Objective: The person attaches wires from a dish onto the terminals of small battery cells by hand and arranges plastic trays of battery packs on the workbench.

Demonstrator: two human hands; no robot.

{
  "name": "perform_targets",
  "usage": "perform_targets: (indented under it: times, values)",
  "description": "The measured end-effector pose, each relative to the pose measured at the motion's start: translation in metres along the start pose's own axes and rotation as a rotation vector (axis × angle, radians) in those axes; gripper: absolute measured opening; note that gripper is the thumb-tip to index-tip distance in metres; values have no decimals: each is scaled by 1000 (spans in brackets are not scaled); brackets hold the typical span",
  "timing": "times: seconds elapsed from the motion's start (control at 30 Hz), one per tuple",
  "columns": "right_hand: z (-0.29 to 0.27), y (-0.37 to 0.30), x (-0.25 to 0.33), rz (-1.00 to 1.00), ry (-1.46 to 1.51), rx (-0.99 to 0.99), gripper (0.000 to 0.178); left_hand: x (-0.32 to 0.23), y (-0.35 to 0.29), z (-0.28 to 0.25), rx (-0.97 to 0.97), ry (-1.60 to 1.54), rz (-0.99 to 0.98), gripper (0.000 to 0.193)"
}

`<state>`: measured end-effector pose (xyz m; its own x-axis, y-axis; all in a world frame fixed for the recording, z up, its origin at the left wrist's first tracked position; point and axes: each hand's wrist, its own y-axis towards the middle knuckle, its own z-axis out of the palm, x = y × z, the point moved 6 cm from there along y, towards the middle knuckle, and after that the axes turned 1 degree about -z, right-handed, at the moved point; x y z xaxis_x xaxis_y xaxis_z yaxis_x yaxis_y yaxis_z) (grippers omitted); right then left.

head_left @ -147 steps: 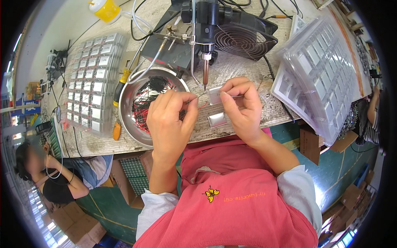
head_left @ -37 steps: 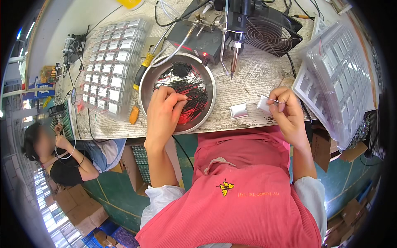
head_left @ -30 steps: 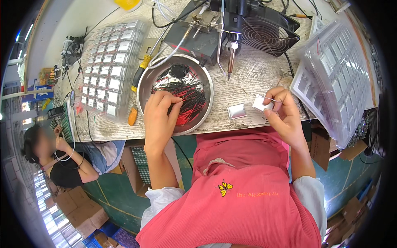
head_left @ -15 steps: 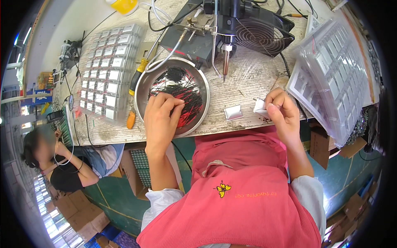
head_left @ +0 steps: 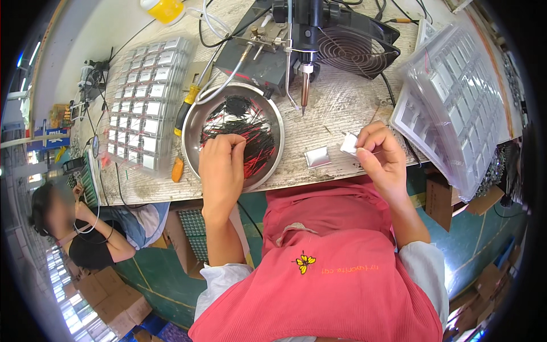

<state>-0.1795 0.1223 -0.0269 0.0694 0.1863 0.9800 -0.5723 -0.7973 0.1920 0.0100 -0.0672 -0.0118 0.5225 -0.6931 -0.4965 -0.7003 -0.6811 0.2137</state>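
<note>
Bench open btwn bowl (head_left: 194, 122) & right hand (head_left: 380, 157); soldering iron tip (head_left: 305, 97) hangs above, silver cell (head_left: 317, 157) there.

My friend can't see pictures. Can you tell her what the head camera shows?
A person's left hand picks among red and black wires in a round metal bowl, while the right hand holds a small silvery part. A similar part lies on the worn workbench, below a soldering tool.

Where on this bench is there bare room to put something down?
Bare bench top lies between the steel bowl, the soldering tip and the right hand. Trays crowd both ends; a small silver piece sits by the front edge.
</note>
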Motion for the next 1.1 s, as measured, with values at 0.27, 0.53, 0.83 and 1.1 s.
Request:
perform_targets:
  times: [0.27,0.53,0.83,1.1]
  values:
    - [10,1,4,-29,87,-68,13,-27,2,-8,-135,-197,67,8]
    - [14,4,8,-116,43,-165,15,-53,1,2,-146,-263,184,12]
    - [20,7,3,-122,30,-179,14,-64,5,7,-139,-227,214,12]
    - [22,14,-2,-90,14,-201,14,-68,7,6,-147,-208,239,12]
